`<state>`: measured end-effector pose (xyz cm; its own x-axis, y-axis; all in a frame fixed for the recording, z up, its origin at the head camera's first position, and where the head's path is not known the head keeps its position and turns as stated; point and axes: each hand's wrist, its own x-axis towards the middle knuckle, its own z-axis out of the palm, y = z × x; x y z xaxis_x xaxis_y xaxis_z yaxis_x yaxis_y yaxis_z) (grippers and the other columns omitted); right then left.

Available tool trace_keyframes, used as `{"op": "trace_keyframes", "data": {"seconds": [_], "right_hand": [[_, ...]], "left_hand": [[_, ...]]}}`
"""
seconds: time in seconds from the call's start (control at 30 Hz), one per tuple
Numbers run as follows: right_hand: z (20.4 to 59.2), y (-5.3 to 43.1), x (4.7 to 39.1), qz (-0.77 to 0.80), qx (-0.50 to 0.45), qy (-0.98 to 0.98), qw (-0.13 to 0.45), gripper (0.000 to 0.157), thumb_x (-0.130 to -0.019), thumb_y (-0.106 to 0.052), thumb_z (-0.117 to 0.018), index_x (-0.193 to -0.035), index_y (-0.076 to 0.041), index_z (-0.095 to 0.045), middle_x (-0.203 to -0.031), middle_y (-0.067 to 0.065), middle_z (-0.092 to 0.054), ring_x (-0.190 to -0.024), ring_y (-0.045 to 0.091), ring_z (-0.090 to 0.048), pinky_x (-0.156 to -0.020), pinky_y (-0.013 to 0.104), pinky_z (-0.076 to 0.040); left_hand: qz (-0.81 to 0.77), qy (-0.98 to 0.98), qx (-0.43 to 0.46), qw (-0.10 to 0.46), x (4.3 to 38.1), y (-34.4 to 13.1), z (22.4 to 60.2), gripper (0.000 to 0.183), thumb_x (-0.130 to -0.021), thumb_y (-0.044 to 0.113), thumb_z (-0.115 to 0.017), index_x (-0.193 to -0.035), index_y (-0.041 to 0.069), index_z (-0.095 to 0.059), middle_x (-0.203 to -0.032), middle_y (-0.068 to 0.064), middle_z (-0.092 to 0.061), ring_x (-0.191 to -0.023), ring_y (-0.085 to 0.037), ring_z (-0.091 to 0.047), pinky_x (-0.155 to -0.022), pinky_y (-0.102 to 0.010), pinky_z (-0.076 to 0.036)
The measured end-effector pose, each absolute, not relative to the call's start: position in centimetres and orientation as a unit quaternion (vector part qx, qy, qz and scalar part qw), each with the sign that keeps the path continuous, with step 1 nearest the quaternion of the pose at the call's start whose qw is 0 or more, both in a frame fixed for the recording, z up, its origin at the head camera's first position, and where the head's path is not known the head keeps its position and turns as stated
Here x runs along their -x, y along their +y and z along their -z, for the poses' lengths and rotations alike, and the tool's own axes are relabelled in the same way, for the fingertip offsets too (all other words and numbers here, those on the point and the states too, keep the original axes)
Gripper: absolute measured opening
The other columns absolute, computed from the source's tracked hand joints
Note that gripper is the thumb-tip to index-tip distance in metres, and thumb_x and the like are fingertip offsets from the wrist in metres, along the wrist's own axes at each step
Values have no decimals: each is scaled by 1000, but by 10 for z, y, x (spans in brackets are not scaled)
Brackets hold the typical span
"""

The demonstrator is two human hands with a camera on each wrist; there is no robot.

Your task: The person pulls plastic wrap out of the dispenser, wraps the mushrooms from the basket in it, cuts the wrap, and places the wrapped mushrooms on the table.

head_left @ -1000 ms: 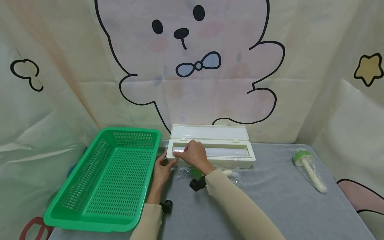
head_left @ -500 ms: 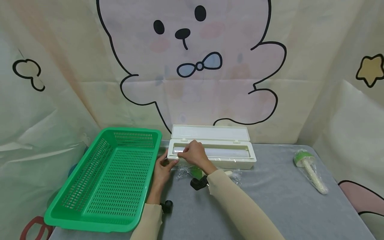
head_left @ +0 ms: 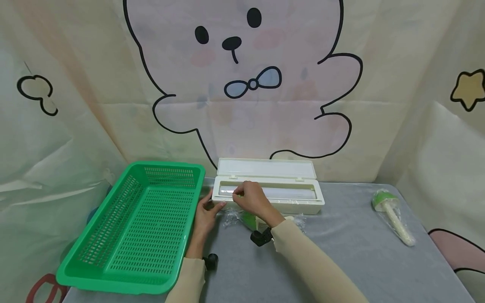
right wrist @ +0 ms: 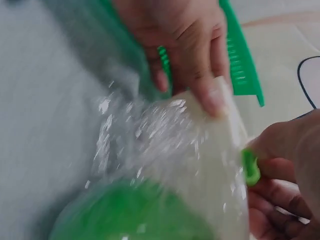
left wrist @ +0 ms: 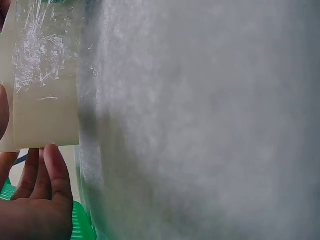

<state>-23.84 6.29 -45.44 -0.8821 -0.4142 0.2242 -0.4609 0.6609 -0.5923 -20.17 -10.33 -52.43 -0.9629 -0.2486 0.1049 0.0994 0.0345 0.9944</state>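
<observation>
A long white cling film dispenser (head_left: 295,206) stands at the back of the table, its lid (head_left: 265,168) raised and a pale roll (head_left: 288,193) inside. My left hand (head_left: 203,214) grips its left end, thumb at the front edge. In the right wrist view, my right hand (right wrist: 292,165) pinches a small bright green slider (right wrist: 251,166) on the box's edge. Clear film (right wrist: 150,125) hangs crinkled down the front. Beneath it lies a green-headed object with a pale stalk (head_left: 248,219), partly hidden by my right wrist.
A green slotted basket (head_left: 163,165) stands left of my left arm. At the table's right side lies a film-wrapped object with a green head and pale stalk (head_left: 392,219). A printed curtain (head_left: 170,113) hangs close behind the dispenser.
My right hand has slid a short way rightward along the dispenser's front edge. My left hand keeps its place at the left end.
</observation>
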Motion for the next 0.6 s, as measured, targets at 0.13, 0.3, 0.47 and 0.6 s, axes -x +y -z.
{"op": "trace_keyframes", "data": {"seconds": [0.13,0.3,0.47,0.6], "right_hand": [[456,67,235,-298,-279,-910,79,13,-91,-7,-69,-89,-1,-80,-84,7,-70,-77,19,-63,-70,35,-55],[456,70,233,-231,-306,-918,98,13,-96,-11,-71,-92,-2,-79,-86,7,-68,-81,24,-63,-75,37,-55],[461,77,233,-165,-354,-909,143,11,-97,-12,-70,-93,-5,-78,-85,4,-61,-81,22,-58,-76,34,-52],[466,83,236,-153,-387,-893,174,7,-96,-6,-70,-93,-6,-76,-83,3,-55,-78,20,-53,-73,33,-49]], "left_hand": [[682,-716,-55,136,203,-104,527,61,-87,-8,-75,-142,-8,-50,-139,-30,-55,-113,-40,-59,-74,-14,-48],[669,-726,-49,148,204,-104,528,61,-87,-6,-76,-141,-10,-50,-135,-32,-57,-110,-42,-60,-72,-14,-48],[676,-719,-44,157,202,-103,528,60,-87,-8,-75,-141,-12,-49,-135,-32,-56,-109,-43,-60,-70,-14,-48],[680,-714,-36,161,201,-101,524,59,-87,-11,-73,-140,-15,-48,-132,-35,-57,-108,-43,-60,-71,-14,-47]]}}
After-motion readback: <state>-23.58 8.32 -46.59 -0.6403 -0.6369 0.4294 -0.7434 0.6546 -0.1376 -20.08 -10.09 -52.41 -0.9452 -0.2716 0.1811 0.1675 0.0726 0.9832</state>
